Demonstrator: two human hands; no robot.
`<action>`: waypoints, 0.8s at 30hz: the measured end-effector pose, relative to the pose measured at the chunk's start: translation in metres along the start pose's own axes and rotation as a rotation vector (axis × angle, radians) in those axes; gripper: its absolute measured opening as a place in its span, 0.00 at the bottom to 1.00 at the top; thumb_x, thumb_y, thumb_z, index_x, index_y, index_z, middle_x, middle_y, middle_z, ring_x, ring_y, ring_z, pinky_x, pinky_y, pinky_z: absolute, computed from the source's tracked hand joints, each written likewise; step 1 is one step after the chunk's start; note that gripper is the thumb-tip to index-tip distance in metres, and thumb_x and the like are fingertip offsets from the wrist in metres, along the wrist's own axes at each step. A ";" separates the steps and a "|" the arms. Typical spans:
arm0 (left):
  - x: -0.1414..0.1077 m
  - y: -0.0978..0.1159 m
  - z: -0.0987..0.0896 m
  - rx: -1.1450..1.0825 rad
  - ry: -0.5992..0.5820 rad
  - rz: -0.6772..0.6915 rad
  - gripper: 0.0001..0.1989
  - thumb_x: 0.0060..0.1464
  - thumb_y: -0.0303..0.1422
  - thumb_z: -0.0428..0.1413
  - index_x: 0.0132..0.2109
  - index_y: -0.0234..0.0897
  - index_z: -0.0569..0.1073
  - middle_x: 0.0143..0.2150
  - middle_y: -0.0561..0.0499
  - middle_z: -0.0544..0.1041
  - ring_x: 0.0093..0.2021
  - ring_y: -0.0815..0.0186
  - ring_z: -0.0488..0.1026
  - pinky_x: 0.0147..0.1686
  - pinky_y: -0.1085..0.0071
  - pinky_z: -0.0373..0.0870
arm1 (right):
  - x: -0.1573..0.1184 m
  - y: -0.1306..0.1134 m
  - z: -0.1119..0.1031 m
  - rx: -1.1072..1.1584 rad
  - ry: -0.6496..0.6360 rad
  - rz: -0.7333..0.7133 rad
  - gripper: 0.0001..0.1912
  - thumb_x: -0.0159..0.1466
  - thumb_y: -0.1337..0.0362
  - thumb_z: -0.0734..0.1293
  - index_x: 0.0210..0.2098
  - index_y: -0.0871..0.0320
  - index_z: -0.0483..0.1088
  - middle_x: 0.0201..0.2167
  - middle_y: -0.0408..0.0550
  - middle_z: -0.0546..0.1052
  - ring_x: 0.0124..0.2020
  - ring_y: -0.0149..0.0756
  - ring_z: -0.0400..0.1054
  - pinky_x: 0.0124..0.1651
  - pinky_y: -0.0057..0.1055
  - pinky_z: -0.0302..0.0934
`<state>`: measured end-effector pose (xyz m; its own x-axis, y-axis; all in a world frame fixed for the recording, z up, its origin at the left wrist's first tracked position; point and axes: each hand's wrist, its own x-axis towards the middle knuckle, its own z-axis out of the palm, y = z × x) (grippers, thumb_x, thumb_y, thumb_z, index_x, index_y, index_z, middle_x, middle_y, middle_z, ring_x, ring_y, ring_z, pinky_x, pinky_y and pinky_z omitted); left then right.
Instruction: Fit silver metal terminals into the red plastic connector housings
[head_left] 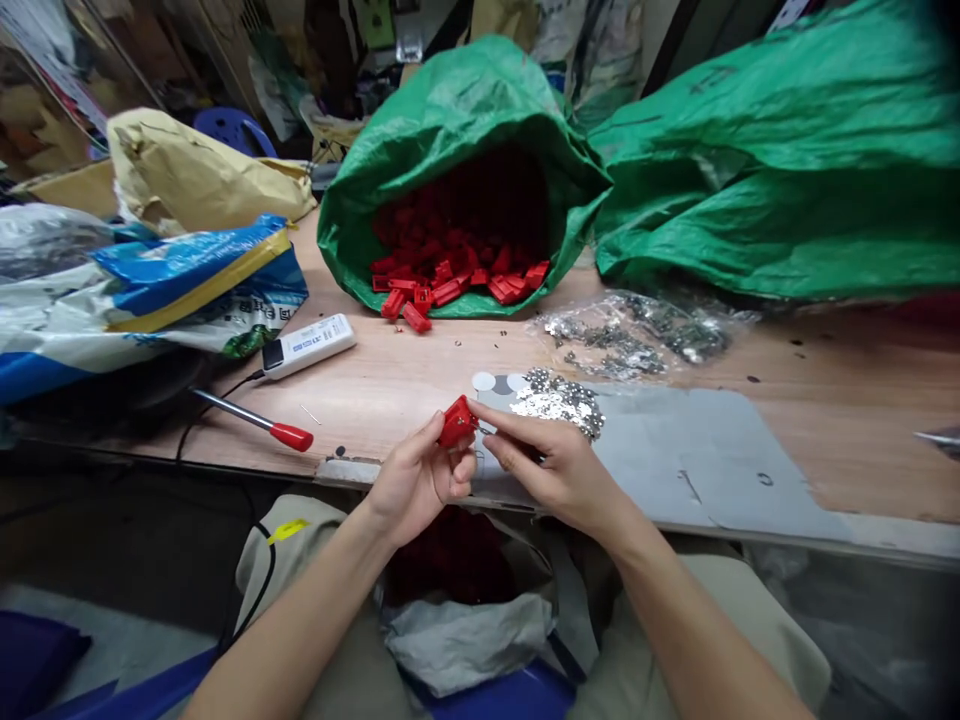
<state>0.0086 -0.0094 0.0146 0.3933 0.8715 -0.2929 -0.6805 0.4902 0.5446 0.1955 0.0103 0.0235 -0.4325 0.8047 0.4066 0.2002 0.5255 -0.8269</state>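
Red plastic shows between the fingers of the left hand (420, 470), which pinches one small part (457, 422) above the near edge of the table (862, 380); the fingers cover some of it, so its full outline cannot be made out. At its right side, the right hand (555, 465) pinches a small metal piece (484, 429) between thumb and forefinger, mostly hidden by them, and whether it touches the part is unclear. Deep shadow hides the back of the open green sack (457, 110), so its many red parts cannot be counted, though two lie furthest out at its mouth. A second green sack (750, 180) is cut off by the right edge, as is one metal tip (937, 441) below it. One loose heap of metal pieces (559, 400) lies partly on the grey sheet (660, 450), too crowded to count; just behind it is one clear bag (637, 335) of similar pieces. Left of the hands are one red-handled tool (292, 436) and one white device (309, 346). Dark red contents in the lap bag (465, 640) are too dim to identify.
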 end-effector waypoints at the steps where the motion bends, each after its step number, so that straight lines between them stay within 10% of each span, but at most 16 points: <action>1: 0.000 0.000 -0.001 -0.016 -0.007 -0.008 0.16 0.57 0.42 0.64 0.40 0.30 0.76 0.33 0.52 0.72 0.24 0.76 0.67 0.19 0.81 0.66 | 0.001 0.000 0.001 0.013 0.000 -0.005 0.21 0.70 0.68 0.65 0.62 0.56 0.73 0.37 0.44 0.82 0.30 0.32 0.72 0.36 0.26 0.65; 10: 0.003 -0.005 -0.003 -0.019 -0.069 0.094 0.14 0.61 0.41 0.60 0.42 0.32 0.73 0.33 0.53 0.69 0.25 0.77 0.65 0.20 0.82 0.61 | 0.005 -0.005 0.016 0.075 0.087 0.035 0.16 0.69 0.67 0.66 0.54 0.53 0.79 0.34 0.48 0.81 0.39 0.42 0.76 0.42 0.33 0.69; 15: -0.004 0.000 0.002 0.136 -0.084 0.254 0.15 0.64 0.44 0.55 0.39 0.35 0.68 0.32 0.54 0.68 0.25 0.75 0.66 0.23 0.79 0.64 | 0.016 0.006 0.003 0.406 0.338 0.438 0.18 0.61 0.54 0.75 0.46 0.57 0.81 0.21 0.40 0.68 0.16 0.26 0.56 0.17 0.23 0.51; 20: -0.034 0.011 0.008 1.181 -0.368 0.398 0.10 0.62 0.39 0.58 0.38 0.38 0.71 0.37 0.50 0.75 0.37 0.64 0.74 0.38 0.69 0.70 | 0.037 0.019 -0.045 0.563 0.510 0.607 0.28 0.48 0.53 0.81 0.45 0.56 0.77 0.22 0.35 0.62 0.16 0.20 0.44 0.17 0.19 0.40; 24: -0.045 -0.006 0.006 1.941 -0.410 0.144 0.09 0.55 0.33 0.62 0.42 0.36 0.74 0.40 0.44 0.81 0.39 0.53 0.79 0.38 0.63 0.72 | 0.074 0.031 -0.060 0.033 0.459 0.595 0.24 0.57 0.43 0.69 0.40 0.57 0.75 0.20 0.37 0.59 0.16 0.27 0.48 0.18 0.26 0.46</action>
<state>-0.0016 -0.0520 0.0291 0.6925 0.7022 -0.1652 0.6365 -0.4870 0.5980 0.2226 0.1031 0.0511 0.1515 0.9884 0.0026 0.2558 -0.0366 -0.9660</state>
